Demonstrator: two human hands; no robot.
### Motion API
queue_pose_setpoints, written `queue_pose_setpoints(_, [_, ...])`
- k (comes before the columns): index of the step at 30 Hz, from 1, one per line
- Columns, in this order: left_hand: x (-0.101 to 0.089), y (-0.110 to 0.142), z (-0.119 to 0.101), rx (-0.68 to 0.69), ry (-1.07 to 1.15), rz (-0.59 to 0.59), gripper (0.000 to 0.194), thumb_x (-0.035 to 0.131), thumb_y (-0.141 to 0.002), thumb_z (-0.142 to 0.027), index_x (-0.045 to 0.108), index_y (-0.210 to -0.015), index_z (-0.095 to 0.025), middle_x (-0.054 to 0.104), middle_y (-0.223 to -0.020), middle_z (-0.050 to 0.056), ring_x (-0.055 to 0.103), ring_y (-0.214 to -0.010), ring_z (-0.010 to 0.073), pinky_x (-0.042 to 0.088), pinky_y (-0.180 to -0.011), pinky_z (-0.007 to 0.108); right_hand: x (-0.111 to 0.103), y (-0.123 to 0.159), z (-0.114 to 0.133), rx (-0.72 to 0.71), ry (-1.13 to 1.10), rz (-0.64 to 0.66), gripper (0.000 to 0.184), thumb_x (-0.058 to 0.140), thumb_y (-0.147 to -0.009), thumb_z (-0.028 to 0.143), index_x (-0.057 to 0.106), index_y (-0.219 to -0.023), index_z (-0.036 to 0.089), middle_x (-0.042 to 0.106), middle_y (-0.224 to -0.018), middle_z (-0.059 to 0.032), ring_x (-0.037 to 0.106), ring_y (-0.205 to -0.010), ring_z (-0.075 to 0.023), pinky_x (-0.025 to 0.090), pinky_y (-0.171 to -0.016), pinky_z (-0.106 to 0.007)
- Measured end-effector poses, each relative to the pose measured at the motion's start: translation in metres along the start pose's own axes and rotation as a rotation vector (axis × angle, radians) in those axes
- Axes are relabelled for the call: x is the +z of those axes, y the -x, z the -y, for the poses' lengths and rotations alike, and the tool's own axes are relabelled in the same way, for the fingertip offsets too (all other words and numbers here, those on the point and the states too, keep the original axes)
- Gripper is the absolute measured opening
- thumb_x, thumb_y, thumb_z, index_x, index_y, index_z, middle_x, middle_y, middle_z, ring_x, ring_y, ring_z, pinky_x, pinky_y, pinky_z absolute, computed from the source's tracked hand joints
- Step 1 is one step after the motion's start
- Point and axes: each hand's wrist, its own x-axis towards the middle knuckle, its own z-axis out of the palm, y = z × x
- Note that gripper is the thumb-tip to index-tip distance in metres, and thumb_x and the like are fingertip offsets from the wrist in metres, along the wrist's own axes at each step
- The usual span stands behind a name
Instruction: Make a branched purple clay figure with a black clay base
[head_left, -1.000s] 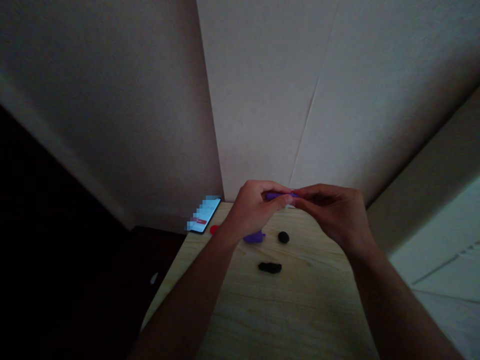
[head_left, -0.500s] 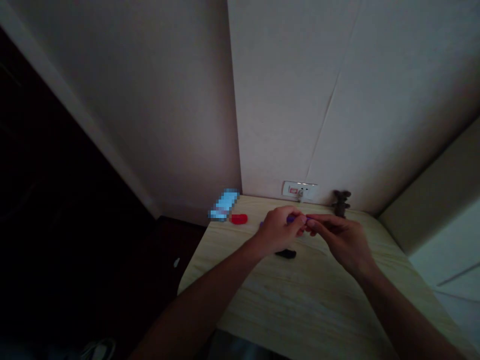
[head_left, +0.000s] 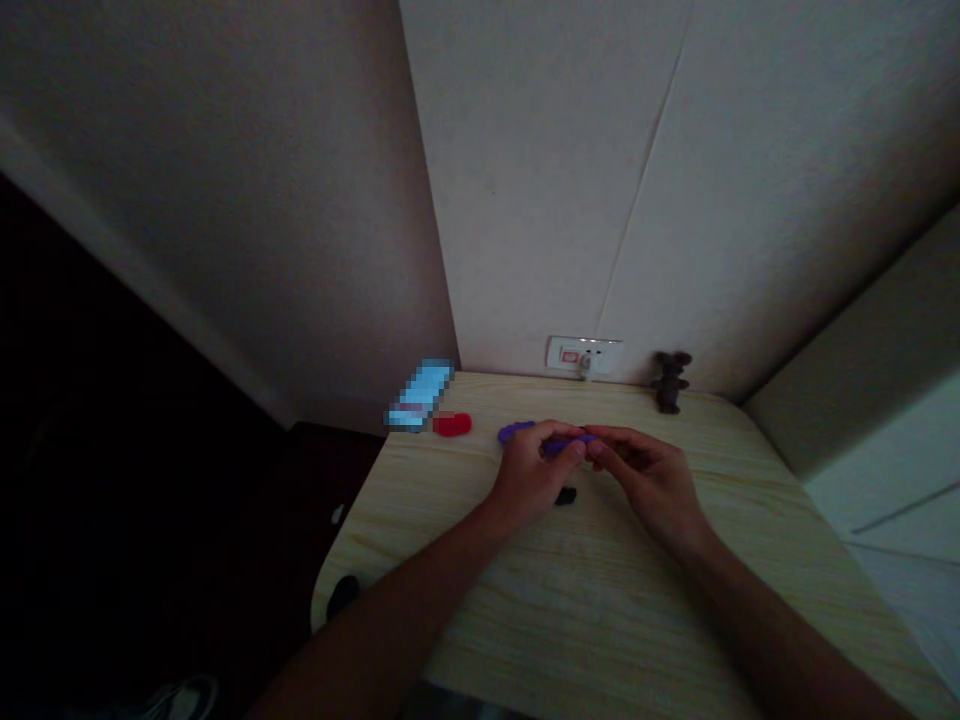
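Observation:
A small purple strip of what looks like modelling clay [head_left: 562,447] is pinched between both my hands above the table. My left hand [head_left: 527,468] holds its left part, with thumb and fingers closed around it. At its right end, the fingertips of my right hand [head_left: 654,485] are pressed together on it. Just behind my left hand lies a larger purple lump [head_left: 514,432], partly hidden. A black piece [head_left: 566,496] rests on the tabletop under my left hand. Farther left is a flat red lump [head_left: 454,425].
A dark brown animal figurine [head_left: 669,384] stands at the back of the wooden table [head_left: 585,600]. Behind it, a wall socket [head_left: 585,354] holds a plug. A pixelated bright screen [head_left: 421,395] lies at the back left corner. A dark object [head_left: 343,594] sits near the left edge.
The camera view has shifted, bringing the dark object at the left edge into sight. My hands have come slightly nearer, still gripping the purple strip, and more of the purple lump behind shows.

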Motion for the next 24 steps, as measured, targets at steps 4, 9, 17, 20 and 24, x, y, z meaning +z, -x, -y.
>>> queue_pose_setpoints(4, [0.001,0.002,0.002,0.034,-0.051,0.0,0.019,0.071,-0.089,-0.03,0.078,-0.099,-0.015,0.081,-0.099,0.01,0.075,-0.093,0.0232,0.059,-0.087,0.035,0.001,0.0019,-0.0025,0.001,0.005,-0.015,0.044,0.09,-0.074,0.057,0.085,-0.096,0.019,0.082,-0.08,-0.009,0.072,-0.067,-0.0203,0.063,-0.064,-0.034])
queue_pose_setpoints(9, [0.0008,0.0015,-0.0005,0.03,-0.093,0.013,0.02,0.072,-0.089,-0.031,0.079,-0.1,-0.015,0.082,-0.102,0.01,0.076,-0.095,0.0241,0.059,-0.087,0.034,-0.0011,0.0028,-0.0031,-0.006,0.002,-0.016,0.045,0.089,-0.074,0.059,0.084,-0.095,0.019,0.081,-0.08,-0.0082,0.073,-0.067,-0.0203,0.064,-0.066,-0.034])
queue_pose_setpoints(17, [-0.0001,0.0034,0.0026,0.074,-0.144,0.008,0.024,0.068,-0.094,-0.035,0.078,-0.103,-0.016,0.081,-0.105,0.01,0.075,-0.096,0.0244,0.058,-0.084,0.033,0.0015,0.0055,-0.0023,0.007,-0.006,-0.036,0.042,0.09,-0.074,0.057,0.083,-0.095,0.02,0.08,-0.077,-0.0066,0.071,-0.062,-0.0192,0.062,-0.061,-0.032])
queue_pose_setpoints(20, [-0.0009,0.0059,0.0028,0.103,-0.206,0.005,0.025,0.065,-0.095,-0.038,0.078,-0.099,-0.017,0.081,-0.102,0.01,0.074,-0.095,0.024,0.057,-0.087,0.034,0.0029,0.0069,-0.0007,0.019,0.011,-0.04,0.041,0.09,-0.075,0.056,0.083,-0.092,0.02,0.079,-0.074,-0.0063,0.07,-0.061,-0.0193,0.061,-0.059,-0.031])
queue_pose_setpoints(24, [-0.002,0.0074,0.0017,0.12,-0.239,0.014,0.027,0.062,-0.097,-0.039,0.076,-0.09,-0.017,0.078,-0.088,0.009,0.072,-0.085,0.0229,0.054,-0.08,0.033,0.0034,0.0078,0.0004,0.037,0.024,-0.036,0.039,0.091,-0.073,0.055,0.083,-0.087,0.02,0.077,-0.07,-0.0057,0.07,-0.061,-0.0199,0.059,-0.059,-0.031])
